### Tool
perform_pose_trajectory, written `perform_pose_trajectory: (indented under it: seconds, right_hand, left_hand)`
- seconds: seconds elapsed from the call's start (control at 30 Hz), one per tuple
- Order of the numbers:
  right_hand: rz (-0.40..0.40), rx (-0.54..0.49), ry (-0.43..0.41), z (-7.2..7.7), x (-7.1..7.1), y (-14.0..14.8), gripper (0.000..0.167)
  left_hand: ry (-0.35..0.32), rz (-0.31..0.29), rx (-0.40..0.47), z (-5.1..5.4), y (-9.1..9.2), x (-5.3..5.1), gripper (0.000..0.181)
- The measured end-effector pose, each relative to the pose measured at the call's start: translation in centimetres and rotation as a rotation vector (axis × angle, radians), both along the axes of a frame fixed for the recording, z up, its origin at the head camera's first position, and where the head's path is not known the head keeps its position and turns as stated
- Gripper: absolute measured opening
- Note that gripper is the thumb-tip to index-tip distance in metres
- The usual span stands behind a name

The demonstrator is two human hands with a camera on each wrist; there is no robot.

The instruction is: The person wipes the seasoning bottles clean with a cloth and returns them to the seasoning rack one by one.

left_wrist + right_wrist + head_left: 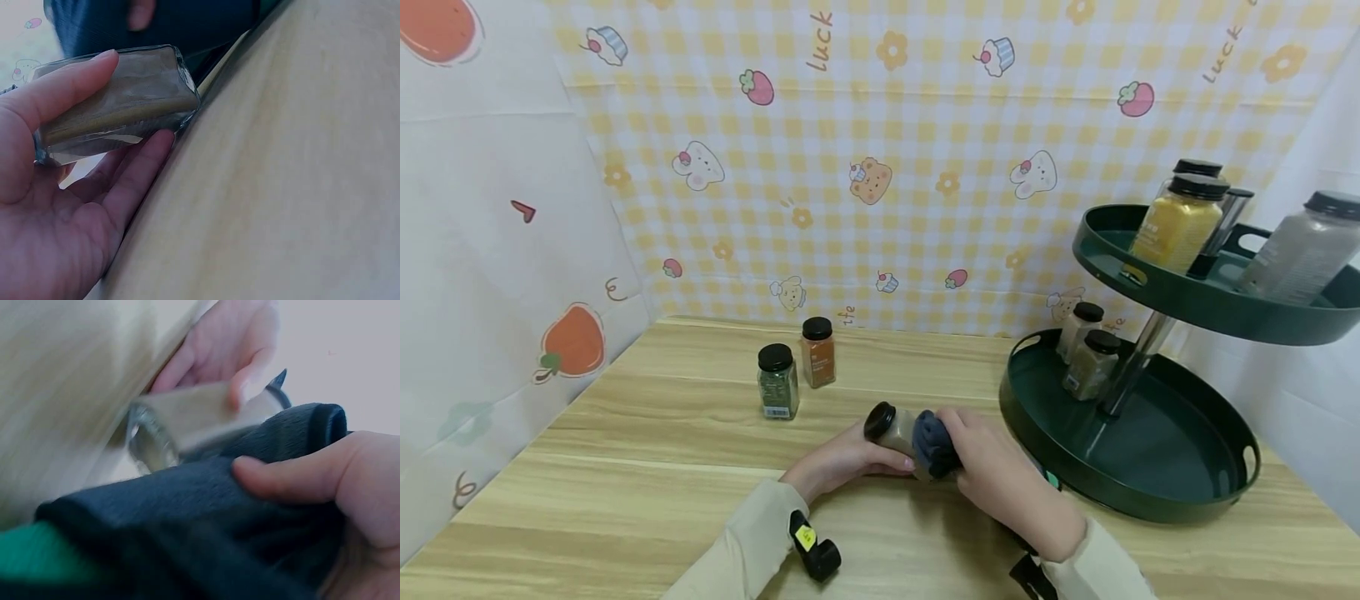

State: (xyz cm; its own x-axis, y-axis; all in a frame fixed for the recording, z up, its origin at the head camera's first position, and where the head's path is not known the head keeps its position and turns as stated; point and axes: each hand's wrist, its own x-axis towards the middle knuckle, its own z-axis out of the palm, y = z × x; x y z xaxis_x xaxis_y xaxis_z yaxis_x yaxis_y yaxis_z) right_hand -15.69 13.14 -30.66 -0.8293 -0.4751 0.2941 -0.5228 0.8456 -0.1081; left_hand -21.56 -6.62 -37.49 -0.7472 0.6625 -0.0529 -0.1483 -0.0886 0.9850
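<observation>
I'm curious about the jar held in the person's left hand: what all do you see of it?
The jar looks like clear glass, with flat sides, a black lid in place and greyish-brown contents. It is tipped on its side over the wooden table, lid toward the left. The left hand grips it between thumb and fingers. A dark cloth in the right hand appears to touch it. Whether it touches the table is unclear.

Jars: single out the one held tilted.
The jar in the left hand, beside the dark cloth: it alone is held and tilted; the others stand upright.
</observation>
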Motion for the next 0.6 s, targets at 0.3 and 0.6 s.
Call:
perform_pose_trajectory:
  seconds: [0.3,0.6]
  right_hand:
    - [0.131,-0.143,0.036,0.2,0.4,-0.7,0.048]
    - [-0.014,0.013,0.109,-0.4,-0.4,0.5,0.040]
  left_hand:
    - [0.020,-0.034,0.048,-0.1,-0.2,-0.1,0.052]
    - [0.016,-0.005,-0.008,0.1,0.1,0.0,0.048]
